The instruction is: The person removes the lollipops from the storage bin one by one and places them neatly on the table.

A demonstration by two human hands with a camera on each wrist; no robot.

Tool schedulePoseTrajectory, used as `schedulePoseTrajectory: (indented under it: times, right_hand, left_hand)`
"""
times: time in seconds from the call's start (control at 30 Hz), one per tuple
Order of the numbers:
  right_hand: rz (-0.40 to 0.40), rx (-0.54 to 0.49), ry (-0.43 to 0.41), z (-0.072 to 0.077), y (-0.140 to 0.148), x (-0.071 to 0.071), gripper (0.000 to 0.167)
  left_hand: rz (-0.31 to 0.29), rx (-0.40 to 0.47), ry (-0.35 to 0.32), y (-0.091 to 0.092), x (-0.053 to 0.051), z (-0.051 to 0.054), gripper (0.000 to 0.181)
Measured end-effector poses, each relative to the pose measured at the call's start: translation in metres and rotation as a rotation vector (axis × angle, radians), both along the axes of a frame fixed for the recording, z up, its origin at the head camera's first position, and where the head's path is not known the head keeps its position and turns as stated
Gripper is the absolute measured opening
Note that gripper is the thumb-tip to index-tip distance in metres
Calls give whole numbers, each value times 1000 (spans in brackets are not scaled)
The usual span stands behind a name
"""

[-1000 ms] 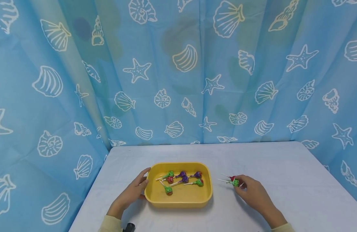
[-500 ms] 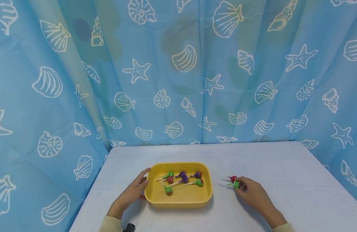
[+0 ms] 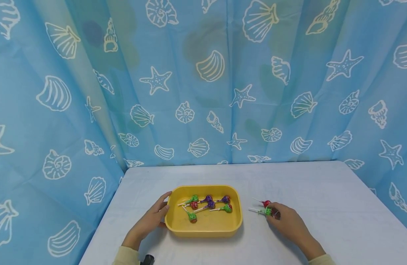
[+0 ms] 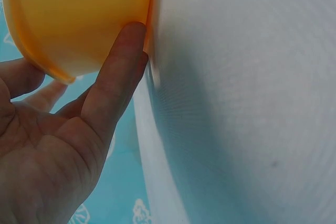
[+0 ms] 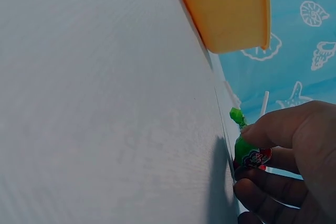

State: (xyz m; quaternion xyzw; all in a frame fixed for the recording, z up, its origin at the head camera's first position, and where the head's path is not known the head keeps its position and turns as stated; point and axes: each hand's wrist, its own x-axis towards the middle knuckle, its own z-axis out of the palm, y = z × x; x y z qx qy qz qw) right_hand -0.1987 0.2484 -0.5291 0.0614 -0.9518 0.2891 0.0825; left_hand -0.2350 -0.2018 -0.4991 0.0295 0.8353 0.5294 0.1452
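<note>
Yellow tray (image 3: 203, 234) touched, green lollipop (image 3: 264, 211) pinched.
Head view: left hand (image 3: 152, 217), fingers apart, against the tray's left end, likely steadying it; right hand (image 3: 289, 222) with the lollipop to its right, beside a red lollipop (image 3: 266, 202). Left wrist: fingers meet the tray's outer wall. Right wrist: thumb and fingers clamp the wrapped head.

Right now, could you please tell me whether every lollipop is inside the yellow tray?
No, a red lollipop and a green lollipop are at the right hand, outside the yellow tray.
</note>
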Motion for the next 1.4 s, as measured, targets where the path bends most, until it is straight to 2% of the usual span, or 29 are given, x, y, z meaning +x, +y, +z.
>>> schedulePoseTrajectory:
  times: [0.37, 0.7, 0.93, 1.2, 1.4]
  right_hand:
    - [9, 29, -25, -2, 0, -3, 30]
    - [-4, 30, -52, 0, 0, -1, 30]
    - [16, 49, -36, 7, 0, 4, 31]
    - [-17, 58, 23, 16, -4, 9, 38]
    - [-47, 61, -7, 25, -10, 9, 40]
  left_hand:
    - [-9, 20, -2, -1, 0, 1, 52]
    - [-10, 22, -8, -2, 0, -1, 52]
    - [-15, 23, -11, -2, -2, -3, 53]
    - [-15, 33, -8, -1, 0, 0, 53]
    - [-16, 36, -9, -1, 0, 1, 53]
